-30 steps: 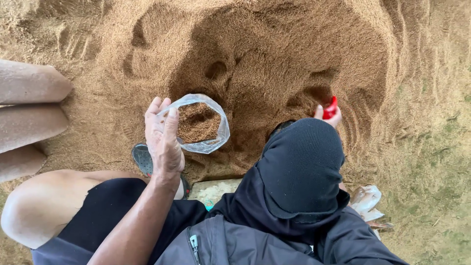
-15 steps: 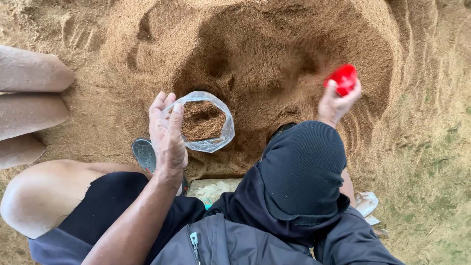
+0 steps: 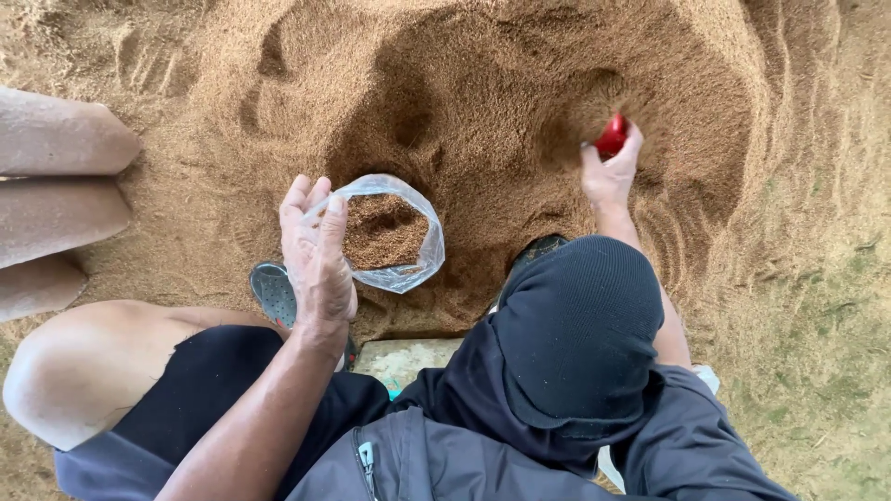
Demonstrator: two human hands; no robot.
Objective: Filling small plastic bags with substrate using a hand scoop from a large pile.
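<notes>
My left hand point(image 3: 317, 249) grips the rim of a clear plastic bag point(image 3: 419, 241), holding its mouth wide. Brown husk-like material point(image 3: 382, 232) partly fills the bag. My right hand point(image 3: 609, 174) reaches forward into a hollow of the big brown pile point(image 3: 483, 102) and is closed around a small red scoop point(image 3: 613, 135), which digs into the loose material. My dark hood and jacket hide my right forearm and the ground beneath it.
Stacked filled sacks point(image 3: 56, 186) lie at the left edge. A grey sandal point(image 3: 275, 293) shows under my left wrist, a dark shoe point(image 3: 538, 249) by the pile's foot. My bare knee point(image 3: 74, 371) is lower left. Grassy ground point(image 3: 826, 353) lies to the right.
My right hand with the red scoop came out from behind my hood, rose, then pushed forward into the pile. The left hand and the bag have stayed in place.
</notes>
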